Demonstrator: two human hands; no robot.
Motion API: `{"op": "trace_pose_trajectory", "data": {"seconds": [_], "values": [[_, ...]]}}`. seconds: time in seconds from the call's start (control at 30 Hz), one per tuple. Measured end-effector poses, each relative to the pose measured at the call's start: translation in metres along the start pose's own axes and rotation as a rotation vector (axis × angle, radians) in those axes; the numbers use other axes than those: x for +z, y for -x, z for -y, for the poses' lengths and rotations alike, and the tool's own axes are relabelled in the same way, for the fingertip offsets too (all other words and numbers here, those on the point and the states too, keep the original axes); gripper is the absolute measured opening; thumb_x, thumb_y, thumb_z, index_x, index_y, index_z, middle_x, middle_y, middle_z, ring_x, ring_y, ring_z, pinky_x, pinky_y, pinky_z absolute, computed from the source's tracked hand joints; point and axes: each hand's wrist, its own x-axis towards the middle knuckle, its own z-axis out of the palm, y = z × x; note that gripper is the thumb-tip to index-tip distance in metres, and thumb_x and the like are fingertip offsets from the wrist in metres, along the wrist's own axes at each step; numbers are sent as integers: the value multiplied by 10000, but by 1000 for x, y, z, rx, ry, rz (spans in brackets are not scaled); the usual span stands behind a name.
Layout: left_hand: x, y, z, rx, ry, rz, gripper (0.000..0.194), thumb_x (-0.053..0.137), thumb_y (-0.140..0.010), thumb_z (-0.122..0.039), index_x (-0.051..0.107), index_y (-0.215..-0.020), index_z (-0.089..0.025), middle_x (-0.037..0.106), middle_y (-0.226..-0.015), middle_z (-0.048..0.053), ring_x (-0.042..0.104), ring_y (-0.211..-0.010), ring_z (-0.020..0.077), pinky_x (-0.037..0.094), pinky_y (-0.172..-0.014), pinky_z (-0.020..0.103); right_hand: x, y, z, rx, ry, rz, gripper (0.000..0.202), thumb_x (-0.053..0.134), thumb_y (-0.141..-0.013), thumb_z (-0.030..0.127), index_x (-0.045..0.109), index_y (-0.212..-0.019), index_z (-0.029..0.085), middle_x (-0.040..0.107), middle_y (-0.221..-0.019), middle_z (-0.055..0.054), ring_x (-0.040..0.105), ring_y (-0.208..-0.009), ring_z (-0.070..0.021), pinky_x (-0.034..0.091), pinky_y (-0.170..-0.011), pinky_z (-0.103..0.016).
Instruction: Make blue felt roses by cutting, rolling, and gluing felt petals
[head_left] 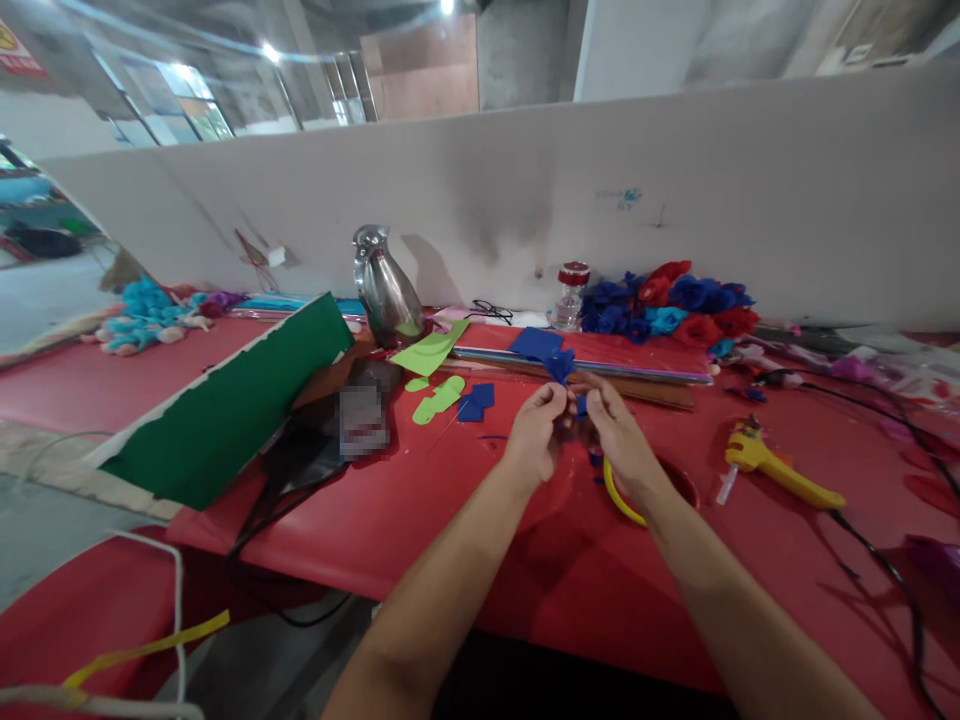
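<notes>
A small blue paper flower (559, 365) rises from between my hands over the red table (360, 530). My left hand (537, 432) pinches its base, thumb and fingers pressed together. Close beside it, my right hand (613, 425) has its fingers curled at the lower part of the flower, with a bit of blue showing by the fingertips. Under my right wrist lies a yellow ring (621, 500). Square blue pieces (477, 402) and green cut pieces (439, 400) rest to the left of my hands.
A steel jug (390, 290) stands at the back, left of a red-lidded jar (571, 295). Blue and red flowers (675, 308) are heaped at back right. A yellow glue gun (780, 468) with a black cord lies right. A green board (232, 410) leans left.
</notes>
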Motion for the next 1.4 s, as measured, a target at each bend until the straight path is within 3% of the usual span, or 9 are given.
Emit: {"op": "trace_pose_trajectory", "data": {"seconds": [0.27, 0.43, 0.7, 0.77, 0.9, 1.0, 1.1, 1.23, 1.4], "values": [[-11, 18, -8, -217, -129, 26, 317, 788, -645, -379, 560, -654, -158, 437, -521, -64, 340, -426, 36, 259, -444, 184, -5, 26, 6, -201, 699, 150, 286, 447, -888, 481, 622, -879, 254, 649, -714, -49, 583, -650, -220, 385, -595, -306], [-34, 27, -12, -95, -191, -74, 323, 798, -616, -409, 603, -661, -156, 602, -661, 5, 507, -560, 77, 371, -540, 206, -16, 50, 0, -229, 910, 194, 324, 338, -913, 365, 589, -744, 251, 668, -692, -52, 618, -647, -218, 395, -604, -304], [-61, 33, -46, 131, -259, -235, 141, 758, -640, -231, 645, -652, -148, 581, -658, -11, 368, -489, 36, 269, -464, 186, -57, 92, -6, -149, 929, 82, 351, 307, -910, 378, 573, -721, 249, 661, -644, -46, 654, -613, -226, 450, -564, -311], [-64, 32, -50, 138, -236, -269, 109, 749, -626, -182, 648, -648, -144, 589, -678, -3, 374, -493, 35, 264, -455, 185, -69, 102, -10, -135, 934, 61, 342, 319, -909, 377, 610, -784, 248, 690, -707, -57, 671, -654, -227, 492, -602, -323], [-63, 30, -46, 122, -241, -261, 151, 777, -583, -207, 644, -625, -148, 587, -652, -1, 395, -493, 42, 267, -445, 188, -91, 130, -14, -178, 1082, 15, 430, 468, -829, 421, 602, -1207, 267, 610, -1300, -126, 697, -891, -270, 543, -650, -363], [-59, 25, -34, 104, -269, -243, 226, 815, -532, -279, 648, -619, -155, 585, -611, -9, 422, -491, 48, 265, -445, 187, -109, 145, -3, -94, 1227, -8, 516, 534, -786, 509, 591, -1260, 313, 647, -1259, -103, 710, -742, -276, 515, -532, -356], [-52, 17, -23, 91, -294, -253, 260, 832, -494, -305, 663, -623, -154, 595, -592, -12, 443, -500, 49, 296, -475, 185, -128, 138, 14, -22, 1310, -179, 328, 475, -846, 464, 704, -1012, 298, 747, -794, -64, 683, -609, -268, 497, -539, -358], [-39, 2, -12, 89, -335, -234, 216, 805, -529, -285, 690, -648, -146, 610, -596, -7, 428, -497, 49, 306, -499, 197, -150, 93, 23, -185, 1448, -271, 347, 447, -820, 193, 661, -1093, 199, 696, -1115, -143, 631, -1058, -308, 465, -910, -438], [-27, -10, -3, 112, -357, -202, 225, 782, -557, -286, 671, -704, -156, 614, -580, -16, 448, -490, 65, 326, -503, 207, -167, 44, 6, 127, 1706, -292, 379, 420, -819, 128, 595, -1145, 45, 636, -1135, -247, 588, -1082, -354, 436, -882, -437]]}}
